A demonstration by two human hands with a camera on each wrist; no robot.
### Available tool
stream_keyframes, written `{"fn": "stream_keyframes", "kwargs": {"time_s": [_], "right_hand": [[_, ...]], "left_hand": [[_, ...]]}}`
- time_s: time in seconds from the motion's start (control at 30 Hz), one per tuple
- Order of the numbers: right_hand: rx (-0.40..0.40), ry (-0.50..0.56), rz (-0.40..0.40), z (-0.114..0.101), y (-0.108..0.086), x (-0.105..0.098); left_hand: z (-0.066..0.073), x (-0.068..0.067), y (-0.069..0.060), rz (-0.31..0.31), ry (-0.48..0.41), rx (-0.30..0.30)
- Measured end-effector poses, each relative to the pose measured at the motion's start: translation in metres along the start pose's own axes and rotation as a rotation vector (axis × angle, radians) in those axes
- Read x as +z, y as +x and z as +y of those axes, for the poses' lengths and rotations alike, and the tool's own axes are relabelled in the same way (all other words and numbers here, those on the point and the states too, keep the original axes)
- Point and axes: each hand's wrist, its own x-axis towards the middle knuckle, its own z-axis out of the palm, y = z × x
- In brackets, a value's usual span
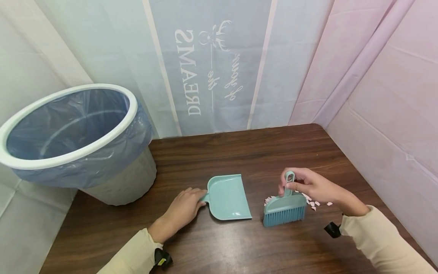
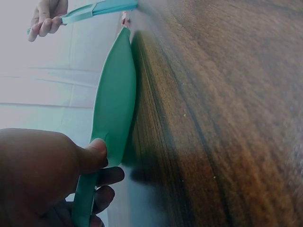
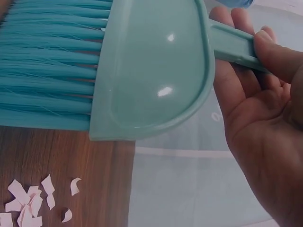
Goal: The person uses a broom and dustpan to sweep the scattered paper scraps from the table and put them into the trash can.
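Note:
A light green dustpan (image 1: 228, 198) lies on the wooden table, its wide edge facing right. My left hand (image 1: 184, 208) holds its handle, with the thumb on top in the left wrist view. My right hand (image 1: 313, 185) pinches the handle of a green brush (image 1: 284, 207) whose blue bristles point down, to the right of the dustpan. Small pale pink scraps (image 3: 31, 205) lie on the table around and behind the brush; the brush hides part of them in the head view.
At the left stands a large bin (image 1: 124, 182) with a white rim and a bluish plastic liner. A printed cloth (image 1: 219, 76) hangs along the back edge of the table (image 1: 219, 247), and pale sheeting covers both sides.

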Motion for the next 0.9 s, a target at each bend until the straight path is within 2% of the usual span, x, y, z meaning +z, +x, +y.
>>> {"fn": "stream_keyframes", "kwargs": {"time_s": [0.13, 0.3, 0.47, 0.57, 0.73, 0.9], "right_hand": [[-0.011, -0.018, 0.028, 0.002, 0.002, -0.003], [0.021, -0.045, 0.075, 0.004, 0.002, -0.006], [0.026, -0.077, 0.16, 0.004, 0.003, -0.007], [-0.002, -0.119, 0.249, 0.002, 0.003, -0.007], [-0.041, -0.167, 0.457, -0.002, 0.004, -0.003], [-0.019, -0.268, 0.657, -0.01, 0.005, 0.006]], "left_hand": [[0.001, 0.0, 0.0, 0.0, -0.003, -0.001], [0.001, -0.001, 0.0, 0.002, 0.003, 0.005], [0.001, -0.002, 0.0, 0.007, 0.023, 0.022], [0.001, -0.002, 0.0, 0.0, 0.015, 0.015], [0.0, -0.001, 0.001, -0.008, 0.003, 0.006], [0.0, -0.001, 0.001, -0.002, 0.006, 0.015]]}}
